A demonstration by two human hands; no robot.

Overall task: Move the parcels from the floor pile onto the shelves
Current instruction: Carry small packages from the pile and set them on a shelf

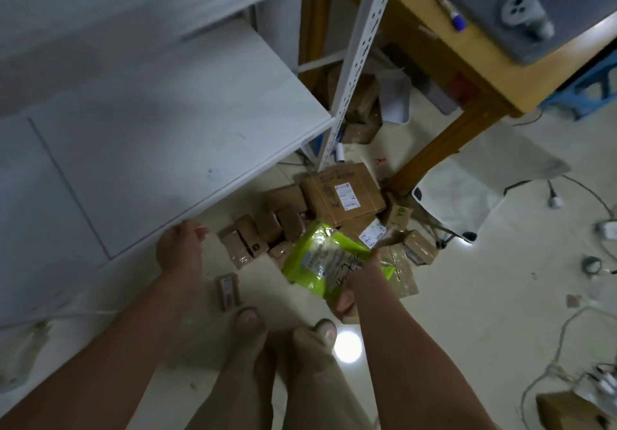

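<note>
My right hand (359,284) grips a bright green plastic parcel (325,257) with a white label, lifted above the floor pile. The pile (337,209) is several brown cardboard boxes of mixed sizes on the floor by the shelf post, the largest (344,192) lying on top at the back. My left hand (180,249) hangs with loosely curled fingers next to the front edge of the white shelf (150,149) and holds nothing. One small box (228,291) lies apart near my feet.
A perforated white shelf post (357,55) rises beside the pile. A wooden table (467,72) stands behind it, with more boxes underneath. White bags (467,189) and cables (584,196) lie on the floor at the right. A box (567,411) sits at bottom right.
</note>
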